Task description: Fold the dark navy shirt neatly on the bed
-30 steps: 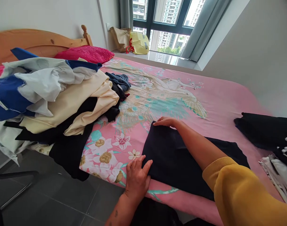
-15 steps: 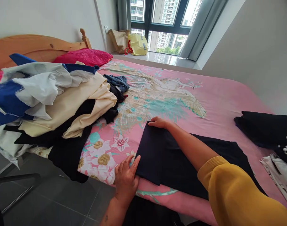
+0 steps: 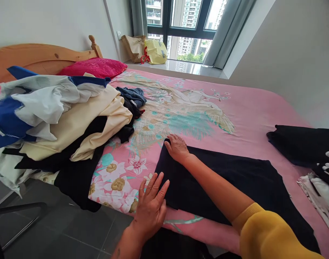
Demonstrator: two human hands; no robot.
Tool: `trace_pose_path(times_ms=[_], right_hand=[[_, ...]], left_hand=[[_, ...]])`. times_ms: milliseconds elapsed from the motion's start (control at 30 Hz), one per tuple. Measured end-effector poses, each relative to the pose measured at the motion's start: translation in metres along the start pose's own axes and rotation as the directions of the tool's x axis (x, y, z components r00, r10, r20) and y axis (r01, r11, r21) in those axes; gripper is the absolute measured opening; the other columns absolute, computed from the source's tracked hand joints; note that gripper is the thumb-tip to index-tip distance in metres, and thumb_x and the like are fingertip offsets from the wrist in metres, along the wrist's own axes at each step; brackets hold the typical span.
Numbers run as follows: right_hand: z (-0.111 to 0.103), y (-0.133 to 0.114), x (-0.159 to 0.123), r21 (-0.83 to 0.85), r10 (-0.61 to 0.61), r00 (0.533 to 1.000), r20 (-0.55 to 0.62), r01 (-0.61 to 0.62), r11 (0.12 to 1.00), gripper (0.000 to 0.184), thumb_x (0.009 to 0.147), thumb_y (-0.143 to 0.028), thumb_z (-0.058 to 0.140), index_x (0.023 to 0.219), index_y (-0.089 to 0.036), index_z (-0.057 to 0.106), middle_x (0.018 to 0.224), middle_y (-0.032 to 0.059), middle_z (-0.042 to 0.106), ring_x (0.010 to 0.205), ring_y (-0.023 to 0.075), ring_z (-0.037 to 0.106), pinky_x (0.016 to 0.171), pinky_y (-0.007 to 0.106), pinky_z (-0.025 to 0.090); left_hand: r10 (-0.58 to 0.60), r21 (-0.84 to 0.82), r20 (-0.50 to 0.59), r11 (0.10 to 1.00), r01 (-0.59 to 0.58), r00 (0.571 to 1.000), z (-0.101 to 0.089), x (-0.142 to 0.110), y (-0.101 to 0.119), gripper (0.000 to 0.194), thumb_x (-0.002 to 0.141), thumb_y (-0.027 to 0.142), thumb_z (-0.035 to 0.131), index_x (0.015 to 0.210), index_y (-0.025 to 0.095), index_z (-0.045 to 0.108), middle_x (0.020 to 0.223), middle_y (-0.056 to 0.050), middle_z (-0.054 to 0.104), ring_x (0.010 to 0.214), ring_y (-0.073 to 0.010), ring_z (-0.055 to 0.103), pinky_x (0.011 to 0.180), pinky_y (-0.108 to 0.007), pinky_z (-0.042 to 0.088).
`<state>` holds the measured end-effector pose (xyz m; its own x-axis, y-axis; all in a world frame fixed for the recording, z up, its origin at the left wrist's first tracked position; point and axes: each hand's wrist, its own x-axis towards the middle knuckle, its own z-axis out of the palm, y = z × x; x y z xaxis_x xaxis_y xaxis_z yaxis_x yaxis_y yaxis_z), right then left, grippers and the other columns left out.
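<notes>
A dark navy or black garment [image 3: 207,187] lies flat along the front edge of the pink bed, with its left end folded over. Which kind of garment it is, I cannot tell. My right hand [image 3: 177,146] rests flat on the far left corner of the cloth, fingers stretched out. At the near left corner, my left hand [image 3: 151,203] lies with fingers spread, touching the cloth's edge and the sheet. Neither hand grips anything. The forearm in a yellow sleeve [image 3: 269,233] crosses above the garment and hides part of it.
A heap of loose clothes [image 3: 64,115] covers the bed's left side, some hanging over the edge. Folded dark clothes [image 3: 301,145] and a striped pale garment [image 3: 319,196] lie at the right. A red pillow [image 3: 95,67] is by the headboard; bags [image 3: 155,52] stand on the windowsill.
My right hand's fingers have loosened from the cloth's far corner and now lie flat on it. My left hand has spread its fingers and shifted slightly right.
</notes>
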<state>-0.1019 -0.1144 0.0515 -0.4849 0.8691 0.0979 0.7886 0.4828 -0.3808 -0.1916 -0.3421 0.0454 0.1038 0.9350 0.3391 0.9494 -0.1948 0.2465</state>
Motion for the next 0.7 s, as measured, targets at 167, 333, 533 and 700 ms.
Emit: trace_pose_path(times_ms=[167, 333, 533, 700], right_hand=[[0.031, -0.013, -0.044, -0.099, 0.088, 0.994, 0.068, -0.081, 0.992, 0.076, 0.088, -0.062, 0.029, 0.145, -0.011, 0.025, 0.152, 0.0156, 0.017, 0.141, 0.0298, 0.006, 0.11, 0.053, -0.004], [0.042, -0.009, -0.044, -0.066, 0.156, 0.983, 0.099, -0.149, 0.987, 0.081, 0.088, -0.064, 0.021, 0.146, -0.006, 0.02, 0.152, 0.017, 0.015, 0.141, 0.0303, 0.006, 0.109, 0.053, -0.007], [0.034, 0.0, -0.051, 0.0, 0.178, 0.982, 0.061, -0.178, 0.984, 0.07, 0.092, -0.054, 0.017, 0.145, -0.009, 0.024, 0.152, 0.0137, 0.017, 0.141, 0.0267, 0.008, 0.111, 0.052, -0.004], [0.038, 0.003, -0.056, 0.037, 0.2, 0.979, -0.046, -0.198, 0.979, 0.063, 0.094, -0.046, 0.018, 0.145, -0.011, 0.027, 0.151, 0.011, 0.022, 0.141, 0.0251, 0.012, 0.112, 0.048, -0.002]], left_hand=[[-0.016, 0.084, 0.047, 0.996, 0.012, 0.999, 0.022, 0.006, 0.011, 0.055, 0.083, 0.027, 0.052, 0.137, 0.024, 0.041, 0.148, -0.011, 0.034, 0.135, -0.0299, 0.031, 0.11, -0.057, 0.018], [-0.165, 0.017, -0.062, 0.986, 0.166, 0.984, 0.034, -0.002, -0.017, 0.057, 0.086, 0.034, 0.048, 0.138, 0.014, 0.038, 0.142, -0.017, 0.042, 0.133, -0.0289, 0.036, 0.105, -0.05, 0.034], [-0.198, 0.142, -0.023, 0.97, 0.2, 0.98, 0.019, 0.007, -0.077, 0.041, 0.089, 0.026, 0.038, 0.126, 0.023, 0.054, 0.139, -0.012, 0.047, 0.129, -0.0286, 0.04, 0.104, -0.055, 0.028], [0.006, 0.187, 0.248, 0.981, -0.055, 0.969, 0.017, 0.034, -0.094, 0.051, 0.082, 0.021, 0.048, 0.132, 0.031, 0.048, 0.148, -0.008, 0.034, 0.136, -0.0265, 0.03, 0.11, -0.054, 0.015]])
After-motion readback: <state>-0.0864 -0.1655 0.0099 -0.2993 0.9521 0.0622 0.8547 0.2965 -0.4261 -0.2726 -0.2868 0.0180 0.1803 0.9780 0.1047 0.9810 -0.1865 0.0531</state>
